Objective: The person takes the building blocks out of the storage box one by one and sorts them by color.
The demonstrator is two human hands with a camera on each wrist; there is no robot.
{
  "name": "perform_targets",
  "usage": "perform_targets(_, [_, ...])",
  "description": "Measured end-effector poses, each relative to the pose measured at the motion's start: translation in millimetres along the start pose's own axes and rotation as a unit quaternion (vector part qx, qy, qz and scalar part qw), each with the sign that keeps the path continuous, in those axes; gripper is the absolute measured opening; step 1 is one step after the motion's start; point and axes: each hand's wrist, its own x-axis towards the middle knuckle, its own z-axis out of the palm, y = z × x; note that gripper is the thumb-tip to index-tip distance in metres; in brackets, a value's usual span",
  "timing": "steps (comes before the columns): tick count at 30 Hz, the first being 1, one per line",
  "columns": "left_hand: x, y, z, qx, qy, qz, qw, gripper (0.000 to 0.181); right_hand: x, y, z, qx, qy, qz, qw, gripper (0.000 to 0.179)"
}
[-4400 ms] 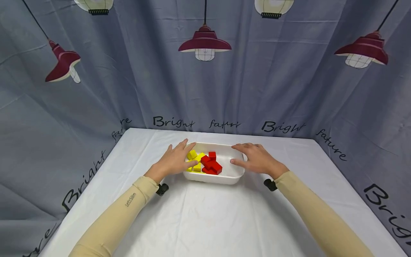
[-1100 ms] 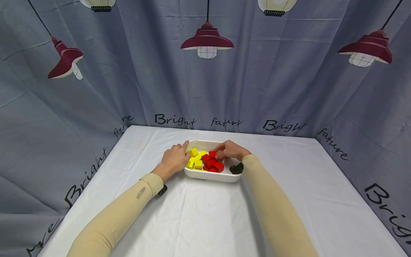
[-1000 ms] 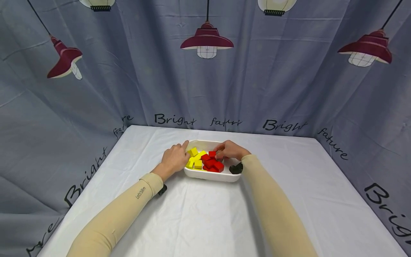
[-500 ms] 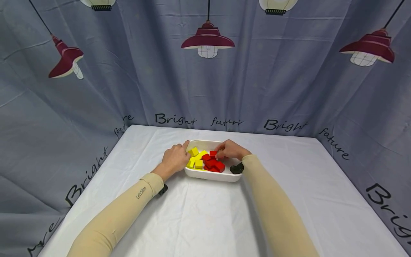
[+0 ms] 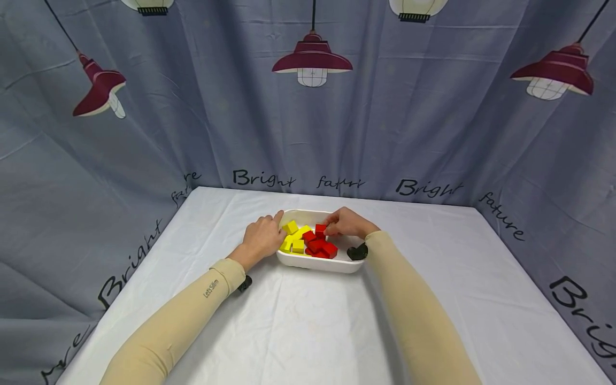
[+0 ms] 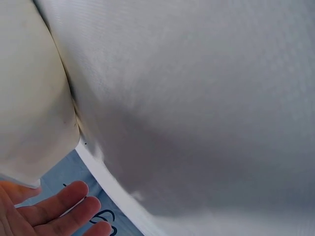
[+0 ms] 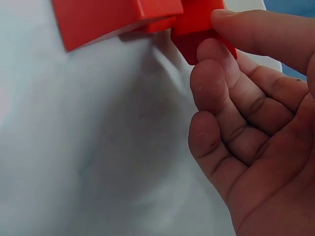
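Observation:
A white plastic box (image 5: 317, 263) stands on the cloth-covered table, with yellow blocks (image 5: 298, 246) in its left part and red blocks (image 5: 315, 245) near its middle. My right hand (image 5: 350, 223) reaches inside and pinches a red block (image 5: 320, 231) between thumb and fingers, at the back of the red pile. The right wrist view shows this red block (image 7: 197, 24) close to another red block (image 7: 115, 19). At the box's left end, my left hand (image 5: 261, 236) rests against the rim, its index finger straight; the remaining fingers (image 6: 69, 216) lie loosely extended outside the wall.
A white cloth covers the table (image 5: 308, 321). Behind and beside it hangs a grey-blue curtain (image 5: 308, 139) printed with lamps and lettering. A black wrist camera (image 5: 357, 252) on my right wrist hangs over the box's right end; another wrist camera (image 5: 245, 284) sits under my left wrist.
Earlier both hands were spread at the box's ends. My right hand has since entered the box and gripped a red block, now raised slightly. The left hand has settled on the left rim.

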Motion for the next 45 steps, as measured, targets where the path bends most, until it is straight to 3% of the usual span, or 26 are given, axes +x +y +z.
perform_targets(11, [-2.5, -0.2, 0.4, 0.010, -0.013, -0.012, 0.9998, 0.062, -8.4, -6.0, -8.6, -0.006, -0.002, -0.008, 0.9999, 0.030])
perform_targets(27, [-0.2, -0.2, -0.5, 0.017, -0.022, -0.009, 0.9996, 0.062, -37.4, -15.9, -32.9, -0.032, 0.017, -0.032, 0.9988, 0.033])
perform_targets(33, [-0.2, 0.8, -0.6, 0.023, -0.027, -0.011, 0.9993, 0.062, -48.0, -13.3, -43.8, -0.039, 0.037, -0.044, 0.9976, 0.032])
perform_targets(45, [2.4, 3.1, 1.4, 0.014, -0.030, -0.015, 0.9993, 0.062, -69.0, 5.4, -60.6, -0.007, 0.096, -0.029, 0.9950, 0.035])
